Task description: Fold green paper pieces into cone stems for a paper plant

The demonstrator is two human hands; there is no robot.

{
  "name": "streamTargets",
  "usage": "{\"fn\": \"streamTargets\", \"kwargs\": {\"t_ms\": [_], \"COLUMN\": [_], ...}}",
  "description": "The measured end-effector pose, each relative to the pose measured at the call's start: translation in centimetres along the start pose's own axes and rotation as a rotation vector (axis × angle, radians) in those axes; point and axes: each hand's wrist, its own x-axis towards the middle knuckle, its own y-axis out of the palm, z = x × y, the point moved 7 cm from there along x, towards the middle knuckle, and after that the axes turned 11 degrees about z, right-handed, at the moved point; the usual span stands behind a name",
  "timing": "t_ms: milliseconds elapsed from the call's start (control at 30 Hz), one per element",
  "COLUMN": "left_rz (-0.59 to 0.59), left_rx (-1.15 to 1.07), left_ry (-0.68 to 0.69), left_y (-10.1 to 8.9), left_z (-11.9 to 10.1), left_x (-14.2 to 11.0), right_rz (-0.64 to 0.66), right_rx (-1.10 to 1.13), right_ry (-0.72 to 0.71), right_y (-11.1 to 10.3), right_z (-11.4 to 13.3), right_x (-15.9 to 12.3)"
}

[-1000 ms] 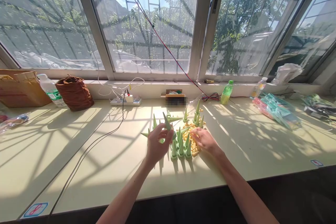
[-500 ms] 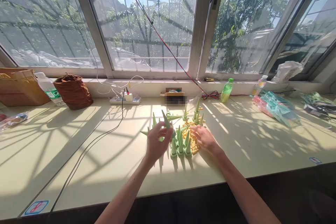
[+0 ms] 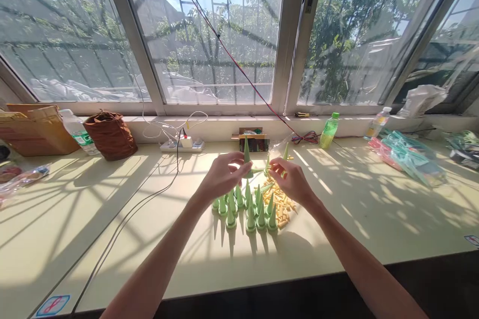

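Above a cluster of several upright green cones [image 3: 247, 209], my left hand [image 3: 220, 177] pinches one green cone [image 3: 247, 152], its tip pointing up. My right hand [image 3: 290, 179] is raised just to the right of it. Its fingers are pinched close to the cone's base, on something too small to make out. A heap of small yellow pieces [image 3: 280, 202] lies under my right hand, beside the standing cones. More green cones [image 3: 286, 152] stand behind the heap.
The cream table [image 3: 112, 219] runs under a wide window. A brown bag [image 3: 111, 134], a water bottle [image 3: 78, 132] and a cardboard box [image 3: 33, 127] sit at the left. A power strip [image 3: 182, 144] with cables lies at the back. A green bottle [image 3: 328, 130] and plastic bags [image 3: 406, 157] are at the right.
Both hands have lifted off the table and come together above the cones. My left hand has turned its cone upright. My right hand has left the yellow heap.
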Motion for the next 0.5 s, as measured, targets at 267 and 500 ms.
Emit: {"fn": "streamTargets", "kwargs": {"t_ms": [267, 500], "left_rz": [0.010, 0.036], "left_rx": [-0.029, -0.081], "left_ry": [0.039, 0.071], "left_y": [-3.0, -3.2], "left_z": [-2.3, -1.6], "left_x": [3.1, 3.9], "right_rz": [-0.040, 0.052], "right_rx": [0.212, 0.347], "right_ry": [-0.112, -0.135], "right_y": [-3.6, -2.6], "right_z": [6.4, 6.7], "right_x": [6.2, 7.5]}}
